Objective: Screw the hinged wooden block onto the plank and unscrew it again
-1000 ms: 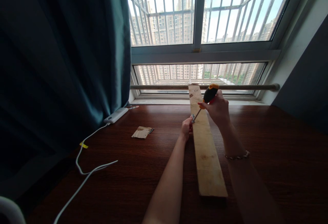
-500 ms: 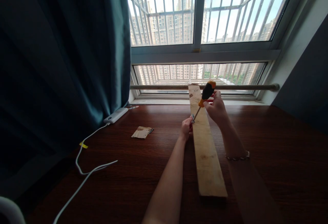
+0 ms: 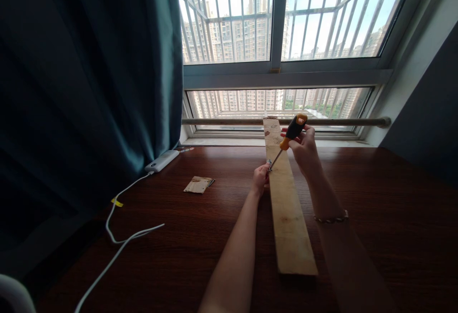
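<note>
The black-and-orange screwdriver (image 3: pixel 294 128) slants over a knotted plank (image 3: pixel 291 217). Right hand (image 3: pixel 306 151) grips its handle; outstretched left hand (image 3: pixel 261 178) pinches metal hardware (image 3: pixel 269 164).

At your left hung a dark blue curtain (image 3: pixel 153 65); beside it lay a white device (image 3: pixel 162 161), to which a white cable (image 3: pixel 129 239) was joined. Ahead of you, a rail (image 3: pixel 343 122) crossed the lower windowpane (image 3: pixel 232 100).

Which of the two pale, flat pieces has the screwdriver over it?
The long, narrow board: the screwdriver slants over it. The small, squarish piece lies apart, off to its left.
</note>
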A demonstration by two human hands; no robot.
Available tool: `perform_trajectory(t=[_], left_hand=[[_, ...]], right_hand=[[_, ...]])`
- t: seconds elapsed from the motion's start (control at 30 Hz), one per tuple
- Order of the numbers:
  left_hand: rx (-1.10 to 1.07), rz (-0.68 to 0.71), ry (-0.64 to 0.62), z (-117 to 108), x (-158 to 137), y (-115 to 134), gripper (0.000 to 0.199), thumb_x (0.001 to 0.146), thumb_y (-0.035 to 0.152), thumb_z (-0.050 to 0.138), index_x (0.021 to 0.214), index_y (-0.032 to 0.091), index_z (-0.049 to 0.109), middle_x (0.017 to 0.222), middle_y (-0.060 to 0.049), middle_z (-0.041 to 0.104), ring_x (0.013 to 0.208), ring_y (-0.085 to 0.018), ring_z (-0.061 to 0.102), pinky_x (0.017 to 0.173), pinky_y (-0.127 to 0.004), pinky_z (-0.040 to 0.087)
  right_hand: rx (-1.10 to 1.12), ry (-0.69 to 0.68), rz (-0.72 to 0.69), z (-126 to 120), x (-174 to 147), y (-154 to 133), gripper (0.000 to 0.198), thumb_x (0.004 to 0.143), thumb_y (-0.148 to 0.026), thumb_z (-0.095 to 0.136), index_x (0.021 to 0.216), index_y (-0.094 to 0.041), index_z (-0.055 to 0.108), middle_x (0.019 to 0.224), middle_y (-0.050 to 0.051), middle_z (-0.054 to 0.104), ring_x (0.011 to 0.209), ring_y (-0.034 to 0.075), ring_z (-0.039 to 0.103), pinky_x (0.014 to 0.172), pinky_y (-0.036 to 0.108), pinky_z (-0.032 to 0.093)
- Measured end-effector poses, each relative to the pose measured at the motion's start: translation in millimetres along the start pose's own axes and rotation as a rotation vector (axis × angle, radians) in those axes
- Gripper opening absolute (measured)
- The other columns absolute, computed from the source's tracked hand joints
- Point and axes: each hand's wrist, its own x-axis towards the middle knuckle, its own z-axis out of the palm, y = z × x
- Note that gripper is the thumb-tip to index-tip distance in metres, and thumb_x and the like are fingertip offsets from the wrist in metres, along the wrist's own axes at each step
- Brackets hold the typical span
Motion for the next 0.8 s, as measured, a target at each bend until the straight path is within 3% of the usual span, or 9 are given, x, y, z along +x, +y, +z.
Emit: perform_trajectory(t=[0.23,0.47,0.7,0.8], left_hand=[[0.013,-0.013,0.010,0.1,0.7,-0.1,0.046,0.060,0.055,0.067,0.064,0.011,0.054,0.042,0.005,0.038,0.033,-0.002,0.025,0.036,-0.019,0.011],[0.036,-0.006,0.014,0.7,-0.6,0.4,0.045,0.062,0.056,0.065,0.064,0.012,0.053,0.043,0.005,0.038,0.033,-0.002,0.024,0.036,-0.020,0.011],[0.097,0.037,0.032,2.4,-3.2,2.3,0.046,0.065,0.058,0.061,0.058,0.014,0.048,0.040,0.005,0.035,0.032,-0.004,0.026,0.035,-0.021,0.013],[0.111,0.050,0.033,2.8,-4.1,3.4,0.046,0.065,0.057,0.061,0.056,0.015,0.046,0.040,0.006,0.035,0.032,-0.004,0.026,0.035,-0.021,0.013]], right_hand=[[-0.398,0.173,-0.045,-3.7,-1.0,-4.4,0.052,0.055,-0.038,0.072,0.094,-0.020,0.043,0.086,0.005,0.056,0.076,0.022,0.059,0.068,0.041,0.051],[-0.133,0.024,-0.040,-2.8,-2.4,-9.0,0.054,0.067,-0.031,0.063,0.113,-0.021,0.034,0.095,0.007,0.060,0.079,0.020,0.063,0.071,0.036,0.053],[-0.127,-0.102,-0.110,-1.9,-3.5,-10.0,0.056,0.071,-0.019,0.053,0.122,-0.022,0.031,0.107,0.009,0.058,0.092,0.021,0.061,0.081,0.038,0.050],[-0.161,-0.075,-0.167,-4.8,-3.7,-16.5,0.055,0.073,-0.019,0.051,0.124,-0.022,0.033,0.110,0.009,0.057,0.091,0.021,0.061,0.079,0.036,0.050]])
